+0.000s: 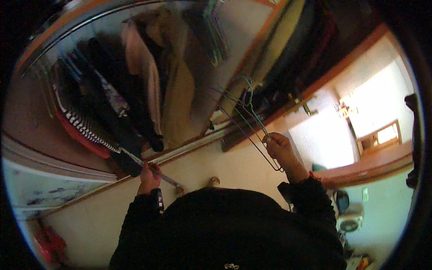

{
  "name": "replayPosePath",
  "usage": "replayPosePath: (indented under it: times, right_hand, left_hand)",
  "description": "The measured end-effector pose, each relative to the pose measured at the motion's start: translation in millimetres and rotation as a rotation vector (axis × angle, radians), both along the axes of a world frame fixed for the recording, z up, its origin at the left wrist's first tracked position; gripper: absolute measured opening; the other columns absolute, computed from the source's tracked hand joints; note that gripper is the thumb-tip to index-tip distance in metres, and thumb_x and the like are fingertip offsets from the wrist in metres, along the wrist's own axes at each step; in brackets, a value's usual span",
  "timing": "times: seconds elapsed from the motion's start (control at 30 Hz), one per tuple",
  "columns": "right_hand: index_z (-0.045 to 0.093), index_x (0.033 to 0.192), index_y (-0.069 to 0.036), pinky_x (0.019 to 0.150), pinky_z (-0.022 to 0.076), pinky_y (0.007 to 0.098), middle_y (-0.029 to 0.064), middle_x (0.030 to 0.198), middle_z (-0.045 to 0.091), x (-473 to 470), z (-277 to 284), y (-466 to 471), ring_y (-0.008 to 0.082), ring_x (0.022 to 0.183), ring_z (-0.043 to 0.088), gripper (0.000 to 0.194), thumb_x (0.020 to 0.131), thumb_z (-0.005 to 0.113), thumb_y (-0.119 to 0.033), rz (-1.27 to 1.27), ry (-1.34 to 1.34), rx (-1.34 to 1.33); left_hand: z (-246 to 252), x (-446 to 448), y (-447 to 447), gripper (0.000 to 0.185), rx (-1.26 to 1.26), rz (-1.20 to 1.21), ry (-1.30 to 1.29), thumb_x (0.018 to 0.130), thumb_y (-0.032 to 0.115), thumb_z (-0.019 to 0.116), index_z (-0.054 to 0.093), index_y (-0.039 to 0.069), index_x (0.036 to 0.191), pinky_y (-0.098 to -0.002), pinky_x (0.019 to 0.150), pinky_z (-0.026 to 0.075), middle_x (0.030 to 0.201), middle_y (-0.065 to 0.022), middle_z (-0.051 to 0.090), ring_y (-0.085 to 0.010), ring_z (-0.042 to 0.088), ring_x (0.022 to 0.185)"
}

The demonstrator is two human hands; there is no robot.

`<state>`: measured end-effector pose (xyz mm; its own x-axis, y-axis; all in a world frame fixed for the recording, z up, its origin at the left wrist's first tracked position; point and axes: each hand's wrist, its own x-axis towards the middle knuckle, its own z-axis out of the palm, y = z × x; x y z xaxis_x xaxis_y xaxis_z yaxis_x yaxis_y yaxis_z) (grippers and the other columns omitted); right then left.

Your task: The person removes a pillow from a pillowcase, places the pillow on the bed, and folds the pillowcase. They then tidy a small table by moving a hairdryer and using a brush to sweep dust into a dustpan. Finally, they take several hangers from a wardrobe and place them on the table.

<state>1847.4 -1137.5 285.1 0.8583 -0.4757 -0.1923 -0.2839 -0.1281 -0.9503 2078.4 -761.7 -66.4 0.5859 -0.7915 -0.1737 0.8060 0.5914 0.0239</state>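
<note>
My left hand (150, 174) is closed around a thin metal pole (167, 180), which slants from the clothes at the left down to the right above the floor. In my right hand (278, 148) are several thin wire hangers (251, 126), green and dark, their hooks pointing up and away from me. Beyond my left hand hang garments in an open wardrobe: a black-and-white striped one (86, 130), a red one (76, 140), dark ones, a pink one (148, 74) and an olive-brown one (177, 91).
A curved metal rail (91, 21) runs along the wardrobe's top, and blurred green hangers (214, 37) hang inside. The wardrobe's bottom track (189, 145) edges the pale floor (202, 163). At right are a bright doorway and a fan-like appliance (350, 223); a red object (50, 243) lies lower left.
</note>
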Motion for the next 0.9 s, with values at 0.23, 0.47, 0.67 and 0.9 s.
replayPosePath:
  times: [0.23, 0.47, 0.67, 0.9]
  right_hand:
    - [0.059, 0.088, -0.003, 0.039, 0.0242, 0.0194, -0.0061, 0.054, 0.038, -96.0, -14.5, -8.8, 0.0030, 0.044, 0.031, 0.020, 0.092, 0.050, -0.020, -0.192, 0.078, 0.158]
    - [0.057, 0.088, -0.002, 0.037, 0.0234, 0.0201, -0.0059, 0.054, 0.038, -176.8, -70.4, -39.4, 0.0034, 0.042, 0.031, 0.020, 0.092, 0.049, -0.021, -0.320, 0.011, 0.205]
    - [0.055, 0.087, -0.004, 0.037, 0.0228, 0.0195, -0.0060, 0.053, 0.037, -249.6, -106.2, -57.5, 0.0033, 0.041, 0.030, 0.018, 0.092, 0.050, -0.021, -0.357, -0.054, 0.365]
    - [0.056, 0.087, -0.005, 0.041, 0.0260, 0.0189, -0.0061, 0.057, 0.039, -347.1, -129.3, -84.4, 0.0038, 0.045, 0.033, 0.017, 0.091, 0.051, -0.021, -0.411, -0.192, 0.530]
  left_hand:
    - [74.1, -31.3, -93.4, 0.032, 0.588, 0.032, -0.021, 0.097, 0.035, 0.037, 0.047, 0.006, 0.089, -0.0360, 0.068, 0.043, 0.078, -0.0048, 0.045, -0.0190, 0.043, 0.070]
    - [125.1, -118.3, -190.0, 0.034, 0.877, -0.140, -0.308, 0.094, 0.041, 0.044, 0.052, 0.010, 0.086, -0.0293, 0.050, 0.034, 0.069, -0.0007, 0.047, -0.0115, 0.040, 0.058]
    - [163.4, -213.4, -282.3, 0.039, 0.680, -0.518, -0.599, 0.091, 0.042, 0.049, 0.054, 0.005, 0.080, -0.0243, 0.042, 0.028, 0.064, -0.0009, 0.045, -0.0098, 0.039, 0.050]
    - [210.7, -355.3, -386.9, 0.037, 0.597, -1.006, -0.888, 0.090, 0.041, 0.050, 0.060, 0.006, 0.093, -0.0217, 0.054, 0.049, 0.071, -0.0011, 0.053, -0.0096, 0.055, 0.060]
